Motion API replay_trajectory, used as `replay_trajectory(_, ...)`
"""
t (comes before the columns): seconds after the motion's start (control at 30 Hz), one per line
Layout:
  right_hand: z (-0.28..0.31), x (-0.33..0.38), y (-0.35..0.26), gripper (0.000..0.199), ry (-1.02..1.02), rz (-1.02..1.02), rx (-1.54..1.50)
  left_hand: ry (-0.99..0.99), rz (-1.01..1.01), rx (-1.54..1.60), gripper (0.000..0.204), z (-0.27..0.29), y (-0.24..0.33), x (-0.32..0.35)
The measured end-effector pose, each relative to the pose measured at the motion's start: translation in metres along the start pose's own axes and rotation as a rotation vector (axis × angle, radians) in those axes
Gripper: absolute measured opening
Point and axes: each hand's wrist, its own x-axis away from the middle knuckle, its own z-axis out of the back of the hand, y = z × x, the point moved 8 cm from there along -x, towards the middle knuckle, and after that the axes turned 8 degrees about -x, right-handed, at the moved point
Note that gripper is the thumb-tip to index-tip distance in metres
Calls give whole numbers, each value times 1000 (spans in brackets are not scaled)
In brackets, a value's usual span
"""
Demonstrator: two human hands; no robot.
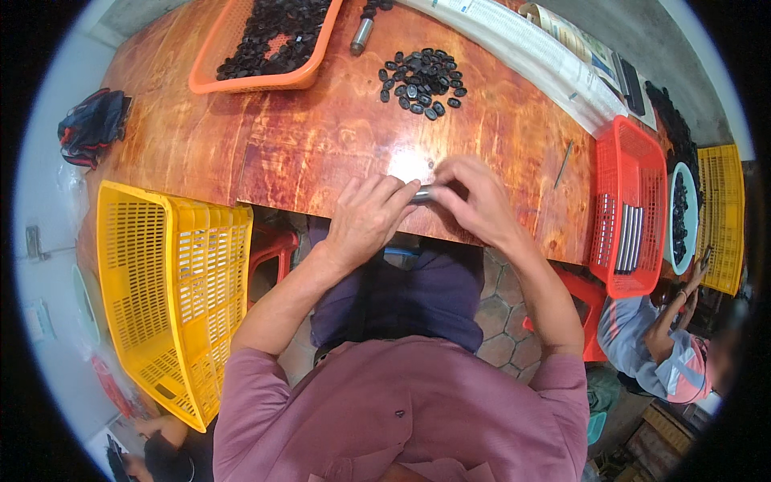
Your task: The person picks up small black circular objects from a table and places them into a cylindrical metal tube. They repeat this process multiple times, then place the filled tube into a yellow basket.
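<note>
A short piece of grey metal tube (422, 194) lies crosswise between my hands at the table's near edge. My left hand (365, 210) is closed round its left end, the fingers covering most of it. Slightly blurred, my right hand (475, 197) bends its fingers at the tube's right end, the thumb against it; whether a small part is pinched there I cannot tell. Beyond my hands lies a loose pile of small black oval plugs (423, 81). Another metal tube (362, 36) with a dark end rests farther off to the left.
An orange basket (255, 83) of black plugs stands far left on the wooden table (313, 145). At right, a red basket (628, 173) holds several metal tubes (630, 237). A thin rod (563, 165) lies nearby. Yellow crates (173, 265) stand left. A co-worker (658, 353) sits right.
</note>
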Motion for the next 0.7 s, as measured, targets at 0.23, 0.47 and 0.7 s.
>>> replay_trajectory(0.23, -27, -42, 9, 20, 198, -65, 320, -3, -56, -32, 38, -4, -1, -3)
replay_trajectory(0.47, -30, -44, 9, 15, 254, -14, 402, -3, -10, 8, 41, -6, -13, -2)
replay_trajectory(0.7, -32, -42, 7, 15, 199, -60, 430, -34, -4, 87, 45, -4, -12, -4)
